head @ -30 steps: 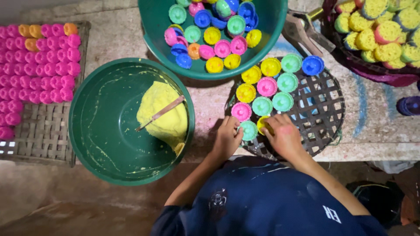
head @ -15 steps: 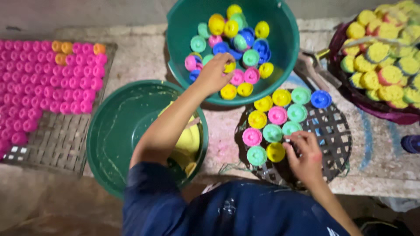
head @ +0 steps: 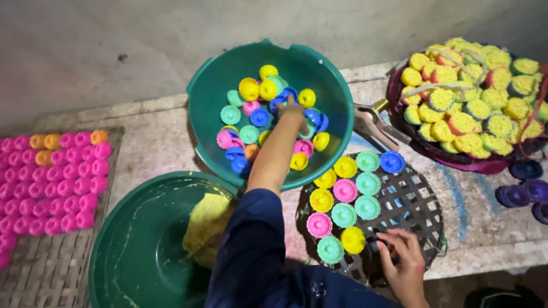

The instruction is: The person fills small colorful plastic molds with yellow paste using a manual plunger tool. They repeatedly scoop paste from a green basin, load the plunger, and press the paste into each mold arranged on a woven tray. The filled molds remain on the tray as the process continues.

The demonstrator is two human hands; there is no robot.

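My left hand reaches into a green bucket of small plastic moulds coloured yellow, blue, pink and green. Its fingertips touch the moulds near the middle, and I cannot tell whether it grips one. My right hand lies with spread fingers on the near edge of a round woven tray and holds nothing. Several filled moulds sit in rows on the left part of that tray, just left of my right hand.
A green basin with a lump of yellow dough stands at the lower left. Pink and orange cakes cover a bamboo mat at far left. A dark basket of yellow cakes and purple moulds sit at right.
My left hand has gone from the woven tray up into the bucket and reached deeper among the moulds. My right hand has slid off the filled moulds to the tray's near edge.
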